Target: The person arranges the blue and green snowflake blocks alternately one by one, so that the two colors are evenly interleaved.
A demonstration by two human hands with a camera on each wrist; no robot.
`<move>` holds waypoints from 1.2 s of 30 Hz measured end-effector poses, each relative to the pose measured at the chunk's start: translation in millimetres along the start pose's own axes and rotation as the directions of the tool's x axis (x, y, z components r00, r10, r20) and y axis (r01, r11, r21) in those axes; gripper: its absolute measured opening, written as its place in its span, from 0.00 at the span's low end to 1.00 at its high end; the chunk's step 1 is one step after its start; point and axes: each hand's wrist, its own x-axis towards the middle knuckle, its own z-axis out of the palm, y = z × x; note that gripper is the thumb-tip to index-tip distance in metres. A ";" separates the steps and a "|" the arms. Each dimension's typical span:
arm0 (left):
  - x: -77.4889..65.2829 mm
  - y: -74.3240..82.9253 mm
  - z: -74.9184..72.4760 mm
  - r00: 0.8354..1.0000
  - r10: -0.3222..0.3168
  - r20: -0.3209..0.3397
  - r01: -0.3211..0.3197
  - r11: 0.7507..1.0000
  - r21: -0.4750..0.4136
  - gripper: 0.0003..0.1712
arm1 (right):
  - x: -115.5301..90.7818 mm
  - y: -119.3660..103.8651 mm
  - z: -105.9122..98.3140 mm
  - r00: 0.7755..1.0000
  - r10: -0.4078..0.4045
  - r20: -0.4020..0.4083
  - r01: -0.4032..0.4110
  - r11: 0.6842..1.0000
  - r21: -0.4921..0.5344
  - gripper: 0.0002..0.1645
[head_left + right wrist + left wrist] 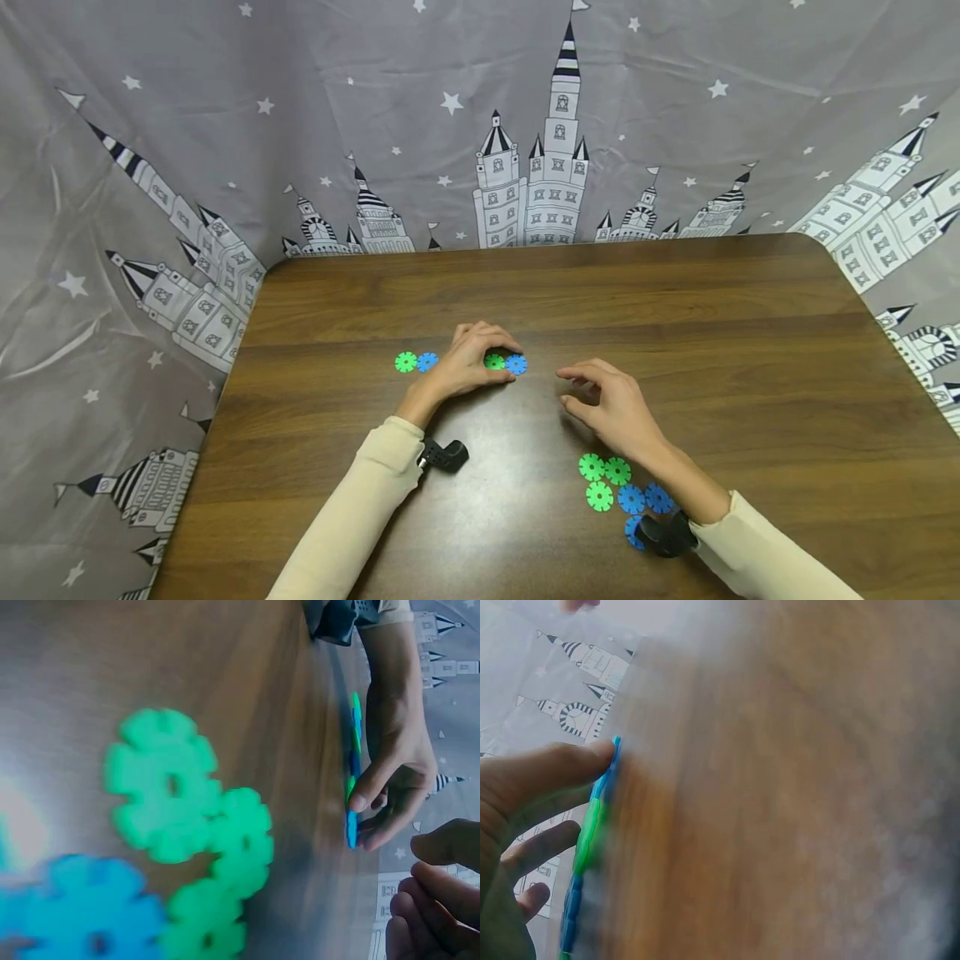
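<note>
A row of notched plastic discs lies flat on the table, green and blue by turns. At its left end are a green disc (406,362) and a blue disc (427,362). My left hand (471,360) arches over the middle of the row and hides part of it. Its thumb and fingers pinch the right-end blue disc (516,364) by the edges, next to a green disc (494,362). To the right, my right hand (611,406) hovers with fingers loosely bent and nothing between them. Whether neighbouring discs interlock cannot be told.
Near the right forearm lie loose green discs (600,497) and blue discs (632,500); the right wrist camera (666,535) partly covers one blue disc. The wooden table (337,500) meets a grey castle-print curtain (420,100) at its back and sides.
</note>
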 end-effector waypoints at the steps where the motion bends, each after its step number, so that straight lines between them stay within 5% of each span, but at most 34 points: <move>1: 0.0 -0.6 0.6 1.000 0.002 -0.003 -0.002 1.000 -0.002 0.21 | -5.4 0.9 -2.0 1.000 -0.001 0.003 0.001 1.000 -0.005 0.19; 16: 1.0 0.1 1.0 0.999 0.002 -0.033 -0.001 1.000 0.013 0.20 | -72.0 5.1 -6.9 0.996 0.048 0.081 -0.038 0.991 -0.127 0.22; 23: 1.1 0.2 2.4 0.999 -0.005 -0.038 0.006 1.000 0.025 0.21 | -76.9 3.3 3.0 0.994 0.081 0.078 -0.059 0.965 -0.256 0.24; 36: 3.1 1.4 5.2 0.999 -0.018 -0.033 0.019 0.999 0.033 0.19 | -78.0 2.2 7.2 0.996 0.072 0.052 -0.054 0.953 -0.299 0.22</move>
